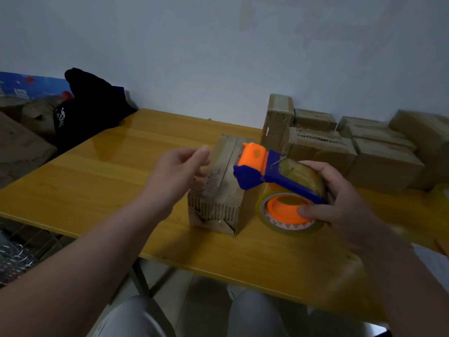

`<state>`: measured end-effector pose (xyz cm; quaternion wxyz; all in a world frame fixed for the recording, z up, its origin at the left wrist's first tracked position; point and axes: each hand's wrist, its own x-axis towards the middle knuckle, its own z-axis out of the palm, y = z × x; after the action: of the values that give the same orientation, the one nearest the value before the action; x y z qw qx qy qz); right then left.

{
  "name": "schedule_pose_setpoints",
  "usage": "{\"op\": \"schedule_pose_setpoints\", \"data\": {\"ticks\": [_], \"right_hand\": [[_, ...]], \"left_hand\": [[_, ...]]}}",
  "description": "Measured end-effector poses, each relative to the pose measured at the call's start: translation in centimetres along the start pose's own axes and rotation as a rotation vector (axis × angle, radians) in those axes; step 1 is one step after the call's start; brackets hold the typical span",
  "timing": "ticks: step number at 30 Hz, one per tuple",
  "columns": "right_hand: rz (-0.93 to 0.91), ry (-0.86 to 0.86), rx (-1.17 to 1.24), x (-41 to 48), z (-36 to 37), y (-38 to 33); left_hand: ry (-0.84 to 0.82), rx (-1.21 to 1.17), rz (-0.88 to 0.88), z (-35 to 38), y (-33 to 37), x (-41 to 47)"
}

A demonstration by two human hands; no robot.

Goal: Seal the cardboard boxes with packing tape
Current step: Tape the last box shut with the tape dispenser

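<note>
Where the pale wall meets it, the yellow wooden table ends at its far edge; its near edge runs slantwise just above the person's knees, and its left edge falls away toward a heap of cardboard off the table. The widest bare stretch of tabletop lies to the left of the work and in front of it, right up to the near edge. At the back right a stack of cardboard boxes fills the corner against the wall, several rows deep, with one taller box standing at its left end. That stack closes off the right and rear side, and only a narrow gap shows between it and the work. At the far left corner a black cloth thing with white lettering hangs over the table's edge, well apart from the hands.

Near the middle of the table stands the cardboard box, long side running away from the viewer, a seam down its top and its corrugated end facing forward. Just to its right, the tape dispenser, blue with an orange head, is tilted so that its head lies over the box's top right edge. Its roll of clear tape hangs just above the table. The right hand grips the roll, thumb on the orange core and fingers wrapped over the far side. The left hand hovers at the box's upper left side, fingers loosely curled and blurred, with nothing seen in them.
</note>
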<state>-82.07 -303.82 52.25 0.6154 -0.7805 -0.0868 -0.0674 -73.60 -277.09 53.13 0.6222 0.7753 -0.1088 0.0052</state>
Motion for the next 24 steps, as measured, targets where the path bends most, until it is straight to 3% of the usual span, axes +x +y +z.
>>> {"op": "schedule_pose_setpoints", "data": {"ticks": [3, 6, 10, 16, 21, 24], "right_hand": [[-0.034, -0.029, 0.019, 0.0, 0.4, -0.4], [-0.067, -0.045, 0.011, 0.1, 0.7, -0.8], [-0.059, -0.059, -0.010, 0.0, 0.8, -1.2], [0.020, -0.160, -0.172, -0.1, 1.1, -2.3], [0.055, -0.146, -0.312, -0.5, -0.7, -3.4], [0.061, -0.168, -0.362, -0.6, -0.6, -3.2]], "left_hand": [[-0.154, -0.340, -0.425, 0.5, 1.4, 0.0], [-0.319, -0.462, -0.554, 0.9, 1.7, -0.6], [-0.299, -0.457, -0.479, 0.7, 1.2, -0.5], [-0.189, -0.104, -0.294, -0.6, 0.4, -0.2], [0.031, 0.044, -0.224, -3.4, -1.0, 0.4], [0.081, 0.090, -0.240, -3.2, -2.3, 0.2]]}}
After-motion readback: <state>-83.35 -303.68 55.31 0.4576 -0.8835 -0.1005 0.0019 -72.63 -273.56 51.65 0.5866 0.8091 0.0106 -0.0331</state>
